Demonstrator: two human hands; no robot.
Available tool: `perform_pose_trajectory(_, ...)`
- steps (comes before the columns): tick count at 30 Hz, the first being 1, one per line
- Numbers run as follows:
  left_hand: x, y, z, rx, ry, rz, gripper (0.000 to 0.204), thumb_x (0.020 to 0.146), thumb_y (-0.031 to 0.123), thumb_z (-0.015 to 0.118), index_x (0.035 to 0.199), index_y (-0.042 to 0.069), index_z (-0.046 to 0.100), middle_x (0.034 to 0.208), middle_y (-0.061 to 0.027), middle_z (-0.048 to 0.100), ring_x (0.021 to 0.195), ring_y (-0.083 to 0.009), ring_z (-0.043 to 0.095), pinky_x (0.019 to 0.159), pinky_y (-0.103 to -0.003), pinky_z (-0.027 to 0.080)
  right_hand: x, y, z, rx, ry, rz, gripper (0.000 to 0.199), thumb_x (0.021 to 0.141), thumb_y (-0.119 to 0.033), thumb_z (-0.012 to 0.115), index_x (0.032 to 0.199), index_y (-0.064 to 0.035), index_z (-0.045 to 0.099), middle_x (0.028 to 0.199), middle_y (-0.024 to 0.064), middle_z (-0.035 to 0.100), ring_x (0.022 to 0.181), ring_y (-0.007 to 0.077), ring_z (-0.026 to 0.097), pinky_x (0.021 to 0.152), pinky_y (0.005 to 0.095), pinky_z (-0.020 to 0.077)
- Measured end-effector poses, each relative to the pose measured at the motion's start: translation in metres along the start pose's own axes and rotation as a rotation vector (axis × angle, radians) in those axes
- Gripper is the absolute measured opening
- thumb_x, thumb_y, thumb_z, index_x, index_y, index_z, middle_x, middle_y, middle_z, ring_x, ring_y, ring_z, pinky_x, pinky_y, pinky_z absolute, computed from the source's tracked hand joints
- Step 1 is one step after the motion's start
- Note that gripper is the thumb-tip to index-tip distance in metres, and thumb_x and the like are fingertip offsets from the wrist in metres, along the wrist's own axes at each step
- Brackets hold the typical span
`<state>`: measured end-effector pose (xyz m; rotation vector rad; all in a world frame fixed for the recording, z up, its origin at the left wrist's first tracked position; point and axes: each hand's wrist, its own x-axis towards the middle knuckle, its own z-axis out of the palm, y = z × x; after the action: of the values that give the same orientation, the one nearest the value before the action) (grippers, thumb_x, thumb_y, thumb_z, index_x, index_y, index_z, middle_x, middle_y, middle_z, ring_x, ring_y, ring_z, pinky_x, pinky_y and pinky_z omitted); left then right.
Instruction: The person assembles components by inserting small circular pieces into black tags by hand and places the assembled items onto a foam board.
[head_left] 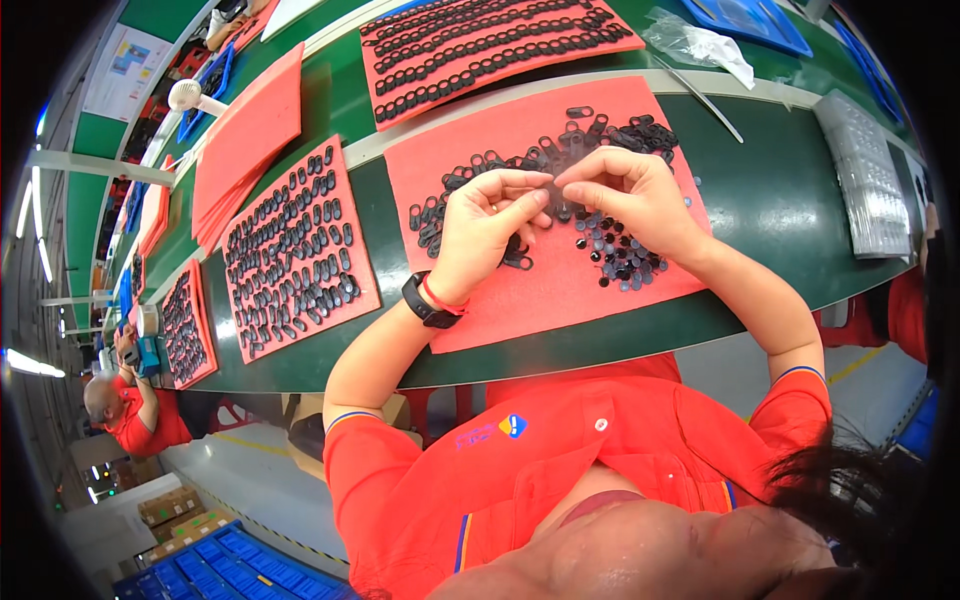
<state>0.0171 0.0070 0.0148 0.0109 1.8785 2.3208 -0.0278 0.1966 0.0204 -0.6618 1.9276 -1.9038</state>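
My left hand [492, 218] and my right hand [632, 197] meet fingertip to fingertip above a pink foam mat [520, 312]. Both are closed in a pinch of thumb and forefinger; whatever lies between the tips is too small or hidden to name. Under and behind them spreads a loose pile of small black oval pieces with a ring-shaped end [430, 225], denser at the far right [645, 135]. Beside my right wrist, small round black and grey discs [625, 258] lie scattered on the mat. A dark band circles my left wrist.
More pink mats with rows of black pieces stand to the left [290, 250] and at the back [490, 50]. Stacked pink sheets [250, 140] lie beyond. Metal tweezers [705, 100], a clear plastic bag [705, 45] and clear plastic trays [865, 175] are right. Another person [145, 410] sits far left.
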Motion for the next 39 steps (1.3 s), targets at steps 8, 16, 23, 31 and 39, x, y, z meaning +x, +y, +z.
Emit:
perform_pose_trajectory(8,0.003,-0.005,-0.002,0.004,-0.021,-0.053,0.022,0.082,0.004,0.059,0.102,-0.004,0.058,0.082,-0.0106,0.064,0.069,-0.0114,0.062,0.055,-0.018,0.048,-0.002,0.004,0.009,-0.001,0.117,-0.006,0.010,0.080,-0.006,0.062,0.088,0.0004,0.062,0.081,0.0016,0.061,0.069,0.0049,0.055,0.059,0.0180,0.0437)
perform_pose_trajectory(16,0.002,-0.007,-0.002,-0.061,-0.051,-0.061,0.024,0.084,0.005,0.056,0.106,-0.006,0.057,0.083,-0.0129,0.064,0.071,-0.0139,0.063,0.065,-0.022,0.051,-0.001,0.006,0.006,-0.329,0.103,-0.147,0.010,0.079,-0.010,0.064,0.085,-0.0013,0.062,0.074,0.0008,0.059,0.060,0.0029,0.052,0.051,0.0180,0.0382)
perform_pose_trajectory(23,0.001,-0.006,-0.004,-0.083,-0.061,-0.118,0.023,0.084,0.004,0.055,0.105,-0.005,0.057,0.084,-0.0121,0.064,0.071,-0.0136,0.063,0.066,-0.022,0.051,-0.001,0.005,0.009,-0.387,0.116,-0.128,0.010,0.080,-0.012,0.064,0.080,-0.0022,0.061,0.069,-0.0003,0.057,0.056,0.0031,0.050,0.048,0.0191,0.0370)
perform_pose_trajectory(31,-0.001,-0.007,-0.002,-0.093,-0.060,-0.111,0.022,0.084,0.004,0.056,0.104,-0.004,0.058,0.084,-0.0118,0.064,0.071,-0.0128,0.063,0.066,-0.022,0.051,-0.002,0.010,0.011,-0.348,0.127,-0.148,0.012,0.080,-0.012,0.063,0.079,-0.0017,0.058,0.067,0.0005,0.057,0.056,0.0041,0.051,0.049,0.0192,0.0382)
perform_pose_trajectory(39,-0.001,-0.007,-0.003,-0.077,-0.067,-0.120,0.022,0.084,0.004,0.056,0.104,-0.004,0.058,0.084,-0.0110,0.064,0.071,-0.0120,0.063,0.067,-0.022,0.051,-0.002,0.008,0.007,-0.244,0.053,0.017,0.013,0.080,-0.014,0.063,0.080,-0.0024,0.058,0.067,-0.0002,0.058,0.058,0.0041,0.053,0.051,0.0192,0.0408)
